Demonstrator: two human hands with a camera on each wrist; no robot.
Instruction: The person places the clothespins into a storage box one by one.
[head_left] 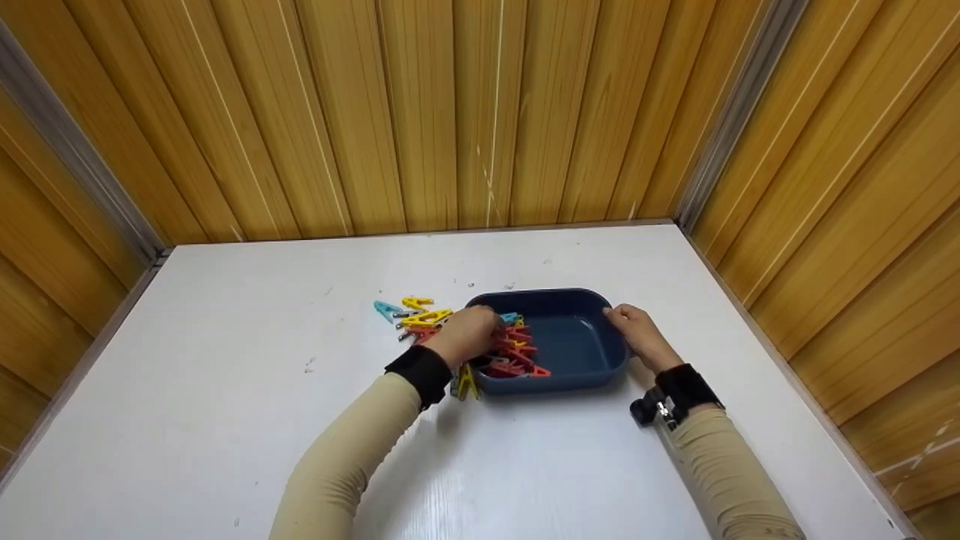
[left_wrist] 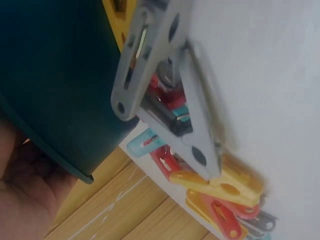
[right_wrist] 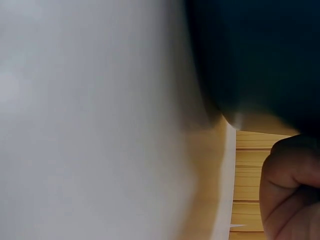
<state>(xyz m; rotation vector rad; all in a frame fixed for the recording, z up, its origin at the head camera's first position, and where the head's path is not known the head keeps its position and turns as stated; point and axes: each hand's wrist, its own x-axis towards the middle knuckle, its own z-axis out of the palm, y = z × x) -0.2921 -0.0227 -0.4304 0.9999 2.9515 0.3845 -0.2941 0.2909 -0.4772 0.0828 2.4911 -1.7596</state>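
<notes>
A dark blue plastic basin (head_left: 574, 349) stands on the white table, with several red clothespins (head_left: 514, 352) and a few blue and yellow ones in its left part. My left hand (head_left: 471, 331) reaches over the basin's left rim, above the clothespins inside. Its fingers (left_wrist: 42, 177) are partly hidden behind the rim in the left wrist view; I cannot tell whether they hold a clothespin. At the opposite end, my right hand (head_left: 636, 331) grips the rim. Close below the left wrist, a grey clothespin (left_wrist: 197, 115) lies outside the basin wall (left_wrist: 60, 95).
More clothespins in yellow, light blue and red lie in a loose heap left of the basin, among them a yellow clothespin (head_left: 427, 318). Another yellow clothespin (head_left: 466, 382) is by its near left corner. Wood-patterned panels (head_left: 420, 112) enclose the white table (head_left: 225, 360).
</notes>
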